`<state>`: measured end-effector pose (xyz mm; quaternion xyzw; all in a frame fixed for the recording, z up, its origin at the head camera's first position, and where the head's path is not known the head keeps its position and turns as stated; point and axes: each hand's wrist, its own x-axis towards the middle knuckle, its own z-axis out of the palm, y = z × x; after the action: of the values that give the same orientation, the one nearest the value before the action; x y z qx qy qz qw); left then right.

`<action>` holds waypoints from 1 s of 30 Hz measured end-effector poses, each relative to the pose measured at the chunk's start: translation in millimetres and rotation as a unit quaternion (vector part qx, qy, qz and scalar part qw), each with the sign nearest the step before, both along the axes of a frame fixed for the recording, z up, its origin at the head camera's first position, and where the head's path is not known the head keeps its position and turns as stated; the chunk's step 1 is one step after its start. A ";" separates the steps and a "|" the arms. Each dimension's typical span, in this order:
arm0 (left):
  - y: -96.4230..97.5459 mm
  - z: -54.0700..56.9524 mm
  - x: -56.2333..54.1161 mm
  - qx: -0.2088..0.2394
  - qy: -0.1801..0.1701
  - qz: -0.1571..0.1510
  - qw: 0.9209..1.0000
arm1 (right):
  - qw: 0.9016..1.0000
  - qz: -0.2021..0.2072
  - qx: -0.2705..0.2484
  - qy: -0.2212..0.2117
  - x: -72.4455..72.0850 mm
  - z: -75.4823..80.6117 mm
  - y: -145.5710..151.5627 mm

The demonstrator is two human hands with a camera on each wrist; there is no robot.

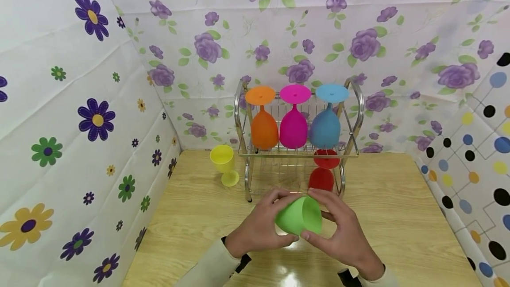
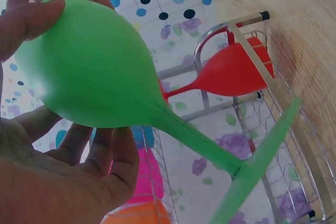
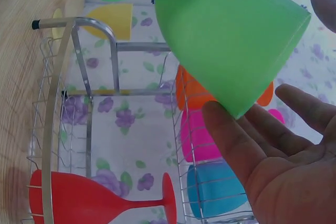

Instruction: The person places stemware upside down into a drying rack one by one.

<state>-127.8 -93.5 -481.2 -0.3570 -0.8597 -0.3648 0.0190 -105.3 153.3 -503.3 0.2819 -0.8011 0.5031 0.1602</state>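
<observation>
A green plastic goblet (image 1: 292, 217) is held tilted above the table, its mouth turned to the right. My left hand (image 1: 260, 225) grips the bowl from the left, fingers on one side and thumb on the other. At the mouth, my right hand (image 1: 346, 231) holds the rim between fingers and thumb. The goblet's stem and round foot (image 2: 257, 166) point toward the rack in the left wrist view; both are hidden in the head view. Beyond the hands is a two-tier metal dish rack (image 1: 299, 155).
Upside down on the upper tier stand orange (image 1: 264, 129), magenta (image 1: 293, 129) and blue (image 1: 325, 129) goblets. A red goblet (image 1: 321, 180) is inverted on the lower tier's right. Left of the rack, a yellow goblet (image 1: 222, 159) stands upright on the wooden table (image 1: 191, 198). Patterned sheets surround the table.
</observation>
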 end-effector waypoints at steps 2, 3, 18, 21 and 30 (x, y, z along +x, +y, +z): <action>2.1 1.3 -0.1 -0.015 0.003 -0.004 1.000 | 1.000 -0.001 0.011 0.001 0.7 0.4 -1.0; 2.8 2.0 0.0 -0.020 0.006 -0.004 1.000 | 1.000 -0.002 0.013 0.000 0.9 0.6 -1.3; -4.2 4.3 0.9 0.120 -0.080 0.038 0.989 | 0.999 -0.040 -0.030 -0.019 2.6 2.3 7.3; -7.7 3.1 3.2 0.209 -0.140 0.057 0.966 | 0.996 -0.044 -0.063 -0.033 1.6 0.3 10.2; -9.6 2.4 15.0 0.353 -0.262 0.098 0.893 | 0.978 -0.040 -0.190 -0.078 -3.0 1.6 13.1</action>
<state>-112.8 -103.2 -478.8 -0.1321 -0.6789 -0.7208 -0.0460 -108.4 166.4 -501.7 0.1733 -0.7114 0.6600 0.1679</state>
